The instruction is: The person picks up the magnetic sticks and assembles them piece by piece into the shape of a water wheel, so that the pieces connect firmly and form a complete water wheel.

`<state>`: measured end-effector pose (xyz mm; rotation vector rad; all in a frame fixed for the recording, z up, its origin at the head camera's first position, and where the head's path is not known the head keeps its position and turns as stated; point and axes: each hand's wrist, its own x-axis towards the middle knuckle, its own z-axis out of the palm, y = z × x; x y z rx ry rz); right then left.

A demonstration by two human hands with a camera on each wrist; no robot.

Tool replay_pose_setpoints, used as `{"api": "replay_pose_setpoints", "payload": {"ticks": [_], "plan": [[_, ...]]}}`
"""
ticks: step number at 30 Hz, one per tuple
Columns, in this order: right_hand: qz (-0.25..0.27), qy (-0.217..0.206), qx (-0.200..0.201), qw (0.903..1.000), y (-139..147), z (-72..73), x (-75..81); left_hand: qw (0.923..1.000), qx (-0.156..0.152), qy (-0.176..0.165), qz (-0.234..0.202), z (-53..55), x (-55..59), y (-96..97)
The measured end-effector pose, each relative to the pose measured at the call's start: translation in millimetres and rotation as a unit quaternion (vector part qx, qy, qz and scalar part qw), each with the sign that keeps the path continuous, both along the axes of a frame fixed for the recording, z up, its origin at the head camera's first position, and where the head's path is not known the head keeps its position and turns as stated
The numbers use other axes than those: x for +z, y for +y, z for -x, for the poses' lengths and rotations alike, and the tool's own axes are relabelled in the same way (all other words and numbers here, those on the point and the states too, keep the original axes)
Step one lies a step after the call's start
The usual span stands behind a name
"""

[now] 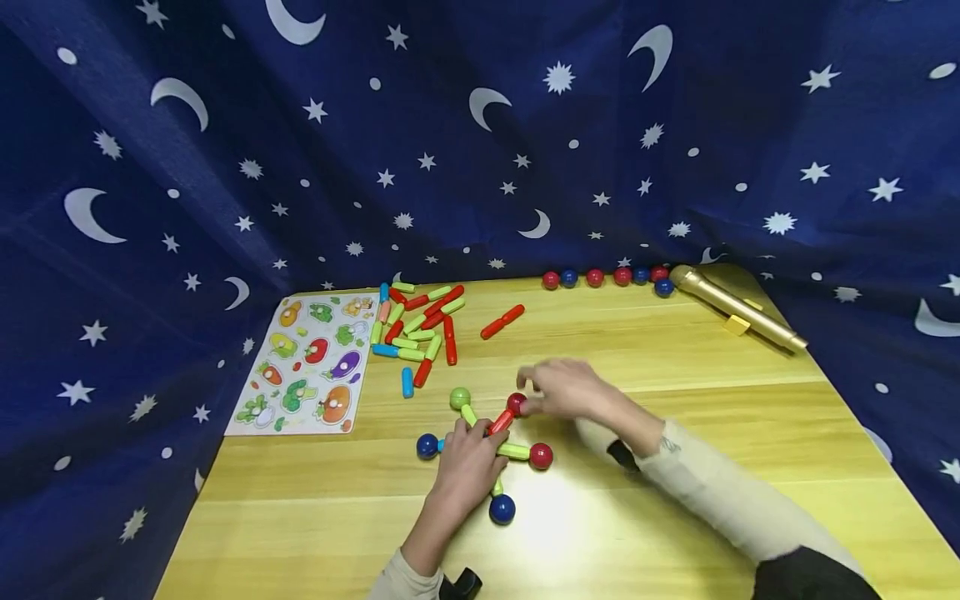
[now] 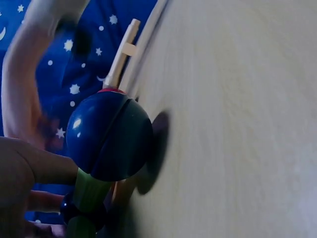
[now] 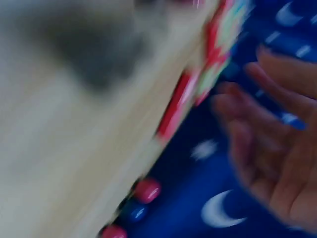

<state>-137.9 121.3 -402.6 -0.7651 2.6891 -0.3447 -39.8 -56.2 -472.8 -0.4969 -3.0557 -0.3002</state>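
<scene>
A star-shaped figure of magnetic rods point(image 1: 513, 452) and balls lies on the table, its arms tipped with blue, red and green balls. My left hand point(image 1: 471, 467) grips it at its middle, the fingers covering the hub. In the left wrist view, a blue ball point(image 2: 109, 136) on a green rod point(image 2: 92, 191) sits close to the fingers. My right hand point(image 1: 566, 389) is just right of a dark red ball point(image 1: 517, 404) at the end of a red rod point(image 1: 501, 421). Its fingers are loosely bent and hold nothing; the right wrist view is blurred.
Loose red, green and blue rods point(image 1: 423, 321) lie at the back left, beside a vegetable puzzle board point(image 1: 360, 371). Several red and blue balls point(image 1: 595, 277) line the back edge, near a gold microphone point(image 1: 738, 308). A dark star-patterned curtain point(image 1: 450, 192) borders the table point(image 1: 300, 500).
</scene>
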Motion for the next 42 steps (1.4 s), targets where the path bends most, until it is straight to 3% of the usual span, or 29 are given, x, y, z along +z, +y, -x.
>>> {"api": "replay_pose_setpoints", "payload": {"ticks": [3, 6, 9, 12, 17, 23, 27, 29, 31, 35, 39, 42], "plan": [[-0.001, 0.078, 0.006, 0.9970, -14, 64.4, 3.8, 1.0000, -0.003, 0.000, 0.008, 0.1, 0.0, 0.5], [-0.030, 0.130, 0.012, 0.9910, -26, 113.7, -11.0, 0.9999, -0.005, -0.005, 0.012, 1.3, 1.3, 2.0], [-0.079, 0.134, 0.016, 0.9877, -33, 137.6, -32.1, 0.9998, -0.008, -0.012, 0.013, 1.6, 2.1, 3.8], [-0.108, 0.135, 0.020, 0.9847, -34, 144.2, -50.6, 0.9997, -0.012, -0.017, 0.015, 0.7, 2.1, 5.1], [-0.102, 0.145, 0.032, 0.9836, -35, 140.6, -66.2, 0.9995, -0.013, -0.017, 0.022, -0.5, 1.5, 5.3], [-0.064, 0.128, 0.041, 0.9889, -43, 127.1, -62.8, 0.9992, -0.012, -0.026, 0.029, -0.1, 1.5, 4.4], [0.033, 0.075, -0.017, 0.9965, -33, 106.1, -51.2, 0.9992, -0.009, -0.024, 0.031, 0.6, 2.6, 4.8], [0.107, 0.018, -0.061, 0.9922, -21, 90.4, -45.8, 0.9993, -0.006, -0.018, 0.033, 1.3, 3.3, 6.0], [0.181, -0.053, -0.103, 0.9766, -7, 73.2, -42.6, 0.9992, -0.003, -0.004, 0.039, 1.8, 4.5, 7.0], [0.278, -0.187, -0.170, 0.9268, 14, 39.6, -42.4, 0.9985, -0.001, 0.027, 0.048, 2.7, 3.8, 8.8], [0.310, -0.255, -0.207, 0.8924, 23, 15.5, -45.3, 0.9974, -0.001, 0.056, 0.045, 4.0, 0.1, 10.3], [0.314, -0.279, -0.235, 0.8767, 27, 3.8, -46.4, 0.9964, 0.000, 0.073, 0.044, 4.5, -2.1, 11.0]]}}
